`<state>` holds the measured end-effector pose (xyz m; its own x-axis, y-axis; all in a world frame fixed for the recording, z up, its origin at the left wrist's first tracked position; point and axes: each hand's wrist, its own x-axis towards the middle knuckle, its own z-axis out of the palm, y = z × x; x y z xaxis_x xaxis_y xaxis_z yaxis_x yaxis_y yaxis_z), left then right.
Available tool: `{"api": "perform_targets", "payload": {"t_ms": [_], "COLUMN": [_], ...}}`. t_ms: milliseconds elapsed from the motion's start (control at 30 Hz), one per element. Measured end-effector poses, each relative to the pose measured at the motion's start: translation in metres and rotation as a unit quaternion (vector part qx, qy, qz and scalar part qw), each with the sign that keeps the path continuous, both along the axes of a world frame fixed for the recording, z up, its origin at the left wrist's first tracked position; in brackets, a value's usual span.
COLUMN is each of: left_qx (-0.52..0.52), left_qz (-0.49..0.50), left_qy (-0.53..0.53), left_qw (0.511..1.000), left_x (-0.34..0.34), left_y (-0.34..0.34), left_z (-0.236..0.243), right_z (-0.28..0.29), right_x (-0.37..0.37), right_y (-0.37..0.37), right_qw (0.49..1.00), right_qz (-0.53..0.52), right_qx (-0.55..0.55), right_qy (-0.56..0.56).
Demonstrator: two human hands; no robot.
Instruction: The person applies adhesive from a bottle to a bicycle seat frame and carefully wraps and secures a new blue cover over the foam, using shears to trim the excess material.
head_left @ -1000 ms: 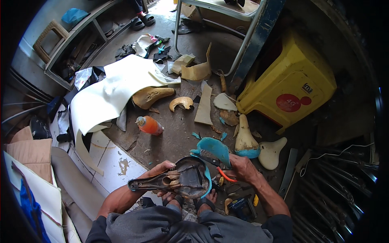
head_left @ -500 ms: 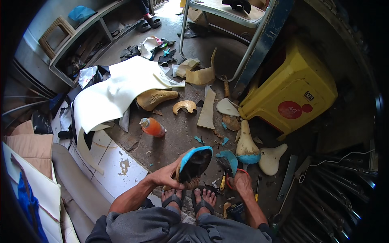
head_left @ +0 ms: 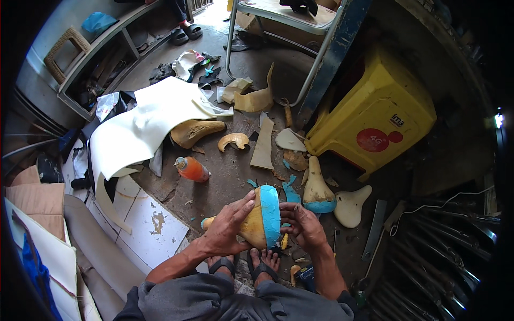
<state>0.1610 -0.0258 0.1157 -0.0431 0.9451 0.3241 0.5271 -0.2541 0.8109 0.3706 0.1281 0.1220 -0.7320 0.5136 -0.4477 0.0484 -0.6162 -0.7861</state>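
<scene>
My left hand is closed around a bicycle saddle, a tan foam body with a bright blue band along its wide end. The saddle lies on its side, its narrow tip pointing left past my wrist. My right hand is beside the blue band, fingers apart and loosely bent, with nothing visible in them. Whether its fingertips touch the band I cannot tell. Behind it, another saddle with a blue-edged wide end rests on the floor. Blue scraps lie next to that one.
An orange bottle stands ahead on the left, near a large white foam sheet. A cream saddle-shaped piece lies to the right, below a tipped yellow plastic stool. Metal tubes crowd the lower right. A folding chair stands at the back.
My left hand has turned the saddle so its outer blue side shows instead of its dark underside. My right hand has let go of the red-handled scissors and moved up to the saddle.
</scene>
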Motion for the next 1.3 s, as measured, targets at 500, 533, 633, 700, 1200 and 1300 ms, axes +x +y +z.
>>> {"api": "perform_targets", "payload": {"t_ms": [500, 533, 633, 700, 1200, 1300], "left_qx": [0.003, -0.003, -0.004, 0.001, 0.021, 0.017], "left_qz": [0.034, 0.028, 0.018, 0.015, -0.002, -0.002], "left_qy": [0.14, 0.155, 0.162, 0.155, 0.133, 0.135], "left_qw": [0.99, 0.988, 0.987, 0.988, 0.991, 0.991], "left_x": [-0.002, -0.004, -0.004, -0.004, 0.003, 0.008], "left_y": [0.001, 0.0, 0.0, -0.001, -0.011, -0.012], "left_z": [-0.006, -0.006, -0.006, -0.006, -0.009, -0.011], "right_z": [0.0, 0.002, 0.002, 0.001, -0.009, -0.008], "right_x": [-0.01, -0.013, -0.016, -0.017, -0.014, -0.015], "right_y": [-0.007, -0.005, -0.006, -0.008, -0.02, -0.021], "right_qw": [0.964, 0.974, 0.981, 0.98, 0.989, 0.992], "right_qz": [0.029, 0.036, 0.038, 0.033, 0.053, 0.067], "right_qx": [-0.194, -0.181, -0.172, -0.178, -0.108, -0.088], "right_qy": [0.178, 0.13, 0.085, 0.087, 0.085, 0.065]}}
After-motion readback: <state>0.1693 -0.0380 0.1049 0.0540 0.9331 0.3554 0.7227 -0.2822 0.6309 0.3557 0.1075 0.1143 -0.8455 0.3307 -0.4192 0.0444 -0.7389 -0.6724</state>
